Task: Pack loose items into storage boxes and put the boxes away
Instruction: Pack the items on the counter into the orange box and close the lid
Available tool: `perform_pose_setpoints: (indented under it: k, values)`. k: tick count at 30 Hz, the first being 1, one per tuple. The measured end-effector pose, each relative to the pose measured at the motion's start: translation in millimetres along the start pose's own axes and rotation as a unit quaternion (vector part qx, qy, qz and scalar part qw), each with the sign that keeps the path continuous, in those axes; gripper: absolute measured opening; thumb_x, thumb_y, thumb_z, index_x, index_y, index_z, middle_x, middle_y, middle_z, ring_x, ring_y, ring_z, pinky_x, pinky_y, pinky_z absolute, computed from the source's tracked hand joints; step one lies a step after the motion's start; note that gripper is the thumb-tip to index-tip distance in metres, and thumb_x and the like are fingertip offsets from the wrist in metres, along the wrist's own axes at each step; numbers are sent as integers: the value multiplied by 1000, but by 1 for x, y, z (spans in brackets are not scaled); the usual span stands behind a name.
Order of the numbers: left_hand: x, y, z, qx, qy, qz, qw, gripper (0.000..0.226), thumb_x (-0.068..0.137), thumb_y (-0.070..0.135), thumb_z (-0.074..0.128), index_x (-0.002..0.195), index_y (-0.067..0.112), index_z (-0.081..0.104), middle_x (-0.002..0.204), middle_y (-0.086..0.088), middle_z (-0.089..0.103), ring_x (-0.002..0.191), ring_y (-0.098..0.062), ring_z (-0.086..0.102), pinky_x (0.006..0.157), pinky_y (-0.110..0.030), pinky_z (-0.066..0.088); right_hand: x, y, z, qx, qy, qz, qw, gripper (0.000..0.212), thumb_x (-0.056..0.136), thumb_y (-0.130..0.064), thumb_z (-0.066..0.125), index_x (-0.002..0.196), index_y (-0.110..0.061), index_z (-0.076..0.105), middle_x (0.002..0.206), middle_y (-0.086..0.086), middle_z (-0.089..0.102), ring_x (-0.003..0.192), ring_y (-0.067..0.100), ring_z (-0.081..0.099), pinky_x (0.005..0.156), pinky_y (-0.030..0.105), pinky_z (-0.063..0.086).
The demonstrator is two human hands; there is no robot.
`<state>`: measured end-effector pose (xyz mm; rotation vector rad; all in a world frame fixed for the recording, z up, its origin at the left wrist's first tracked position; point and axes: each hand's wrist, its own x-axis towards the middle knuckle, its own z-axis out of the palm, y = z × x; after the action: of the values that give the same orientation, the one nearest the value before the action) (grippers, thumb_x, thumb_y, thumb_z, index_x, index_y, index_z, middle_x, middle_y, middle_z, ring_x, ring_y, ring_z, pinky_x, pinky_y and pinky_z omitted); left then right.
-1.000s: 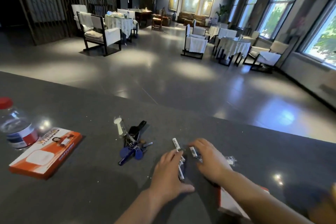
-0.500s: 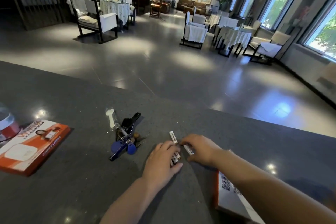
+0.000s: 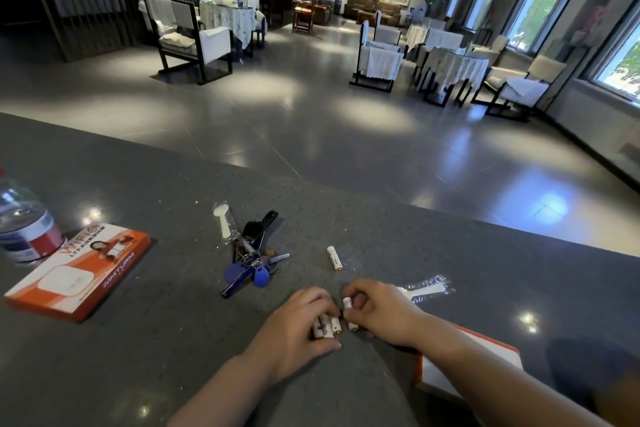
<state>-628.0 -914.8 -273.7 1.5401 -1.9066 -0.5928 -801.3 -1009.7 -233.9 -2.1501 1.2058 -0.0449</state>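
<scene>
We see the left hand (image 3: pixel 298 321) curled over three small white cylindrical batteries (image 3: pixel 325 325) on the dark grey speckled counter (image 3: pixel 138 357). The right hand (image 3: pixel 379 310) pinches a fourth white battery (image 3: pixel 347 303) just beside them. A lone white battery (image 3: pixel 334 258) lies apart, near the blue-tagged key bunch (image 3: pixel 252 267).
</scene>
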Motion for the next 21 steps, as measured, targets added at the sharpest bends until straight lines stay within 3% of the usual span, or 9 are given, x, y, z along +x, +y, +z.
perform_pose_setpoints:
  k: [2, 4, 6, 8, 12, 15, 21]
  values:
    - [-6, -2, -4, -3, 16, -17, 1000, 55, 64, 56, 72, 111, 34, 55, 116, 28, 42, 111, 3, 41, 95, -23, 39, -3, 0, 0, 29, -14, -14, 999, 33, 82, -24, 73, 112, -28, 60, 101, 0, 59, 60, 6, 62, 64, 23, 54]
    - [-9, -3, -7, 40, 32, -31, 998, 73, 57, 65, 71, 121, 37, 51, 120, 28, 41, 112, 2, 39, 96, -23, 37, -6, 1, -3, -2, -34, -44, 998, 60, 73, -25, 81, 127, -27, 54, 114, -1, 52, 74, 12, 64, 71, 20, 52]
    - [-10, -4, -10, 79, 35, -50, 995, 87, 54, 70, 70, 130, 39, 43, 122, 24, 41, 112, -2, 37, 95, -23, 34, -8, -2, -4, -46, -54, -78, 994, 80, 65, -27, 87, 135, -28, 48, 119, -5, 45, 82, 11, 62, 77, 21, 51]
    - [-10, -2, -11, 57, 21, -83, 995, 89, 57, 65, 73, 134, 38, 40, 118, 20, 42, 110, -3, 38, 93, -23, 36, -8, -8, -2, -61, -64, -100, 991, 87, 61, -29, 89, 137, -31, 45, 119, -8, 44, 84, 7, 57, 78, 19, 50]
    - [-7, 1, -11, 17, 27, -99, 995, 68, 60, 49, 80, 121, 33, 53, 106, 15, 48, 103, -3, 45, 89, -26, 41, -1, -21, 3, -87, -68, -127, 986, 81, 62, -25, 87, 134, -30, 49, 115, -10, 42, 101, 7, 51, 86, 14, 40]
    - [-7, 1, -14, 15, 23, -113, 993, 59, 60, 45, 81, 112, 29, 59, 101, 13, 49, 96, -5, 49, 87, -29, 44, 2, -27, 7, -114, -53, -135, 983, 67, 64, -26, 86, 124, -26, 57, 108, -10, 44, 99, 9, 51, 83, 18, 39]
    - [-3, 7, -29, 50, -60, -124, 989, 70, 53, 41, 87, 116, 29, 59, 108, 8, 53, 100, -9, 52, 88, -28, 43, -3, -27, 11, -141, -24, -149, 978, 52, 69, -33, 81, 116, -24, 61, 104, -8, 49, 98, 12, 55, 77, 17, 37]
